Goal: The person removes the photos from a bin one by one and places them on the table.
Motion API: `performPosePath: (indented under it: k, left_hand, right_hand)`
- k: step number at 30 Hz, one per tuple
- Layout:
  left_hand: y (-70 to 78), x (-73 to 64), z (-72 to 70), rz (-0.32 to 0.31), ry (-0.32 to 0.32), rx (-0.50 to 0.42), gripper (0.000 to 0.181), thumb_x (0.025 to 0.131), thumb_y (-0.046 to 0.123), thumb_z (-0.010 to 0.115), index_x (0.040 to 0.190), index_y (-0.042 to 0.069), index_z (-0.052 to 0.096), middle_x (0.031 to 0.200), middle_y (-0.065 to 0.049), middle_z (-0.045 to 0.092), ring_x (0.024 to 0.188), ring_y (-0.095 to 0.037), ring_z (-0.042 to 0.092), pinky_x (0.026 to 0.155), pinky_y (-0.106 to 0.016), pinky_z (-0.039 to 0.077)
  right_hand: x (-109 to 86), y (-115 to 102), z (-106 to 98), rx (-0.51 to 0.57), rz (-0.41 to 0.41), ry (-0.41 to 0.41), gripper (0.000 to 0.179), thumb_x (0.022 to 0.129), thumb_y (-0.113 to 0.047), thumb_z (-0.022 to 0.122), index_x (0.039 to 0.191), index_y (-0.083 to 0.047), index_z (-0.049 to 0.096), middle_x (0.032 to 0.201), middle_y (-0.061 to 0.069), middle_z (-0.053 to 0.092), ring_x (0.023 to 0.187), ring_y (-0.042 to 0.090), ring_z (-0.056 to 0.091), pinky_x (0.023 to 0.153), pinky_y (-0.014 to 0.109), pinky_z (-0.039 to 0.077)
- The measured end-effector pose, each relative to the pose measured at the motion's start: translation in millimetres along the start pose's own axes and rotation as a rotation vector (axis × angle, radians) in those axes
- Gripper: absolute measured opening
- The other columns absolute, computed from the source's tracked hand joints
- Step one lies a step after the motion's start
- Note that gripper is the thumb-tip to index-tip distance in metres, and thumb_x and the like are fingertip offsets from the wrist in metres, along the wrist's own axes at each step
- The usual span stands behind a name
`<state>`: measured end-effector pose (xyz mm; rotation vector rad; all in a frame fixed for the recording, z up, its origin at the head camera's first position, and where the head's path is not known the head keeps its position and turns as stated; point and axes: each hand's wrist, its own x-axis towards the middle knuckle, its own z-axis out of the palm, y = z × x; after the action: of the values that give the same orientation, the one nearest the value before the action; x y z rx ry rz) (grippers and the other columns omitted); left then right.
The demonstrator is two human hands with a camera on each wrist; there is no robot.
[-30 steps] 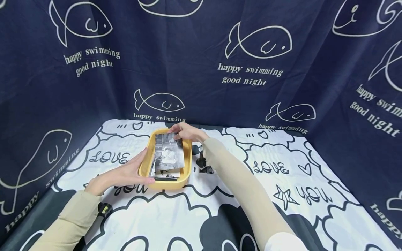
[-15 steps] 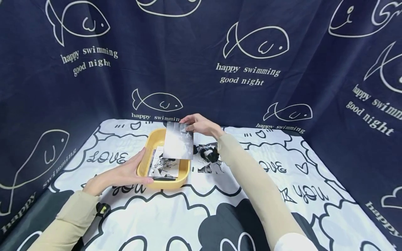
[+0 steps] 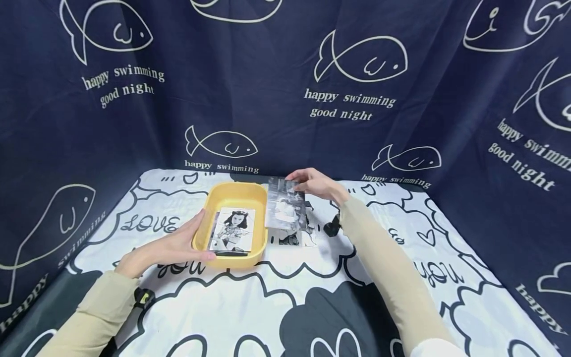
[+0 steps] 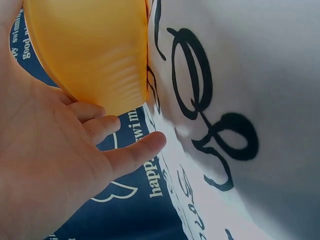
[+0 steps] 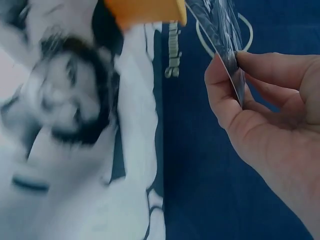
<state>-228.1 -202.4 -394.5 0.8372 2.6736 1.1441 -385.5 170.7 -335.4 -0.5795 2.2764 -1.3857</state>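
My right hand (image 3: 318, 183) pinches a black-and-white photo print (image 3: 285, 206) by its far right corner, thumb on one face and fingers on the other. In the right wrist view that photo (image 5: 227, 55) shows nearly edge-on. It hangs just right of a yellow plastic box (image 3: 263, 250), above another black-and-white photo (image 3: 290, 239) lying on the cloth and partly hidden. Inside the box lies a photo of a dark-haired person (image 3: 234, 230), with more prints showing beneath it. My left hand (image 3: 176, 243) rests spread against the box's left side; its fingertips (image 4: 97, 127) touch the yellow wall.
A white cloth (image 3: 232, 307) with black doodles and lettering covers the table. Behind and at the sides hangs a navy curtain (image 3: 276, 124) with fish drawings. A small black and yellow object (image 3: 143, 297) sits beside the left sleeve.
My right hand has lifted the photo out of the box and carried it right, over the photo on the cloth. The print beneath is now uncovered. The left hand stays at the box.
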Motion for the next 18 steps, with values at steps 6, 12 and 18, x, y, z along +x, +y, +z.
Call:
performPosePath:
  k: [6, 12, 18]
  left_hand:
    - [-1.9, -0.1, 0.0, 0.005, -0.005, -0.003, 0.118, 0.076, 0.036, 0.081, 0.156, 0.022, -0.005, 0.161, -0.02, 0.009, 0.145, -0.04, 0.02, 0.113, -0.065, 0.022]
    - [-1.6, 0.3, 0.6, 0.025, 0.0, -0.002, 0.119, 0.075, 0.036, 0.081, 0.156, 0.027, -0.006, 0.161, -0.021, 0.011, 0.143, -0.043, 0.023, 0.111, -0.068, 0.023]
    - [-0.2, 0.2, 1.1, 0.025, 0.003, -0.012, 0.118, 0.075, 0.033, 0.082, 0.155, 0.031, -0.005, 0.16, -0.019, 0.014, 0.142, -0.043, 0.026, 0.11, -0.069, 0.024]
  right_hand:
    - [-21.2, 25.8, -21.2, -0.005, 0.045, 0.003, 0.037, 0.092, 0.006, 0.051, 0.13, 0.002, 0.053, 0.112, 0.005, 0.049, 0.09, 0.015, 0.046, 0.076, 0.024, 0.044]
    - [-42.9, 48.3, -43.2, -0.016, 0.056, 0.0, 0.04, 0.092, 0.006, 0.052, 0.132, 0.005, 0.051, 0.115, 0.005, 0.051, 0.089, 0.012, 0.047, 0.075, 0.023, 0.044]
    - [-60.9, 74.3, -62.4, 0.003, 0.09, -0.005, 0.041, 0.092, 0.007, 0.051, 0.133, 0.008, 0.047, 0.108, 0.002, 0.05, 0.084, 0.009, 0.046, 0.069, 0.02, 0.043]
